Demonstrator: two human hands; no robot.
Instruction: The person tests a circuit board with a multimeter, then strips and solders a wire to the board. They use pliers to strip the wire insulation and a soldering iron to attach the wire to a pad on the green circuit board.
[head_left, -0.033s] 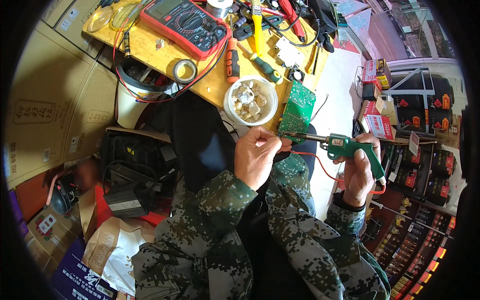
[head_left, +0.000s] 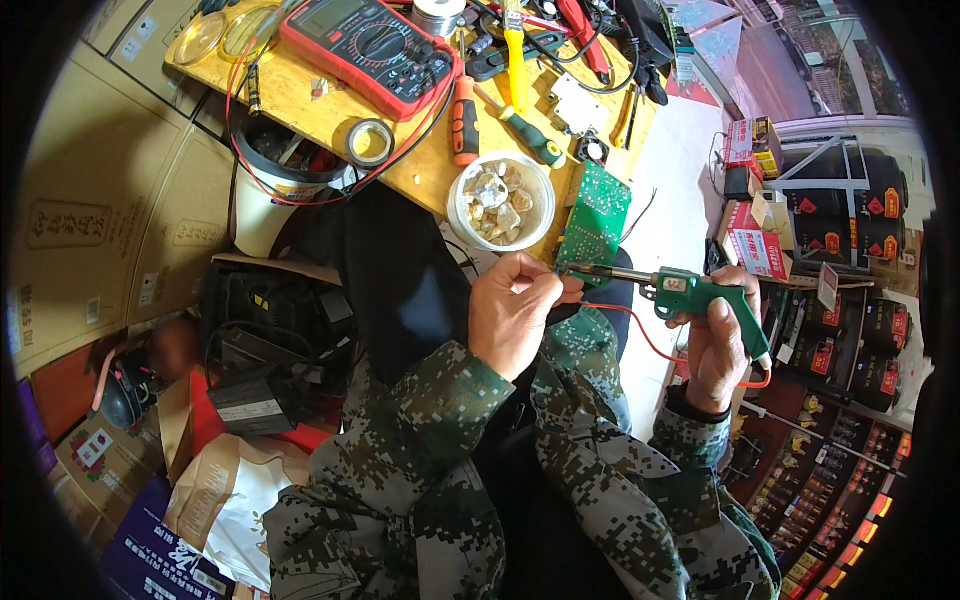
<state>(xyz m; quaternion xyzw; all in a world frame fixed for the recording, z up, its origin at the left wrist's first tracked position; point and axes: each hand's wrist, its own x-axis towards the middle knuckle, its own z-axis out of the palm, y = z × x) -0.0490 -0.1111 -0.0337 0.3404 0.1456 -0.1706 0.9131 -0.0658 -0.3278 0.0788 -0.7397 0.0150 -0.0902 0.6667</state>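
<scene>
My right hand is wrapped round the grip of a green pistol-shaped soldering iron with an orange cord. Its metal barrel points left, and the tip ends at the fingers of my left hand. Those fingers are pinched together; whatever is between them is hidden. Just beyond the tip, a green circuit board rests at the table's near edge, solder side showing. Left of the board stands a round white tub holding amber-coloured lumps.
On the yellow wooden table lie a red multimeter, a tape roll, an orange-black screwdriver, a green-handled screwdriver and a yellow brush. A bucket stands below left. Cardboard boxes line the left side.
</scene>
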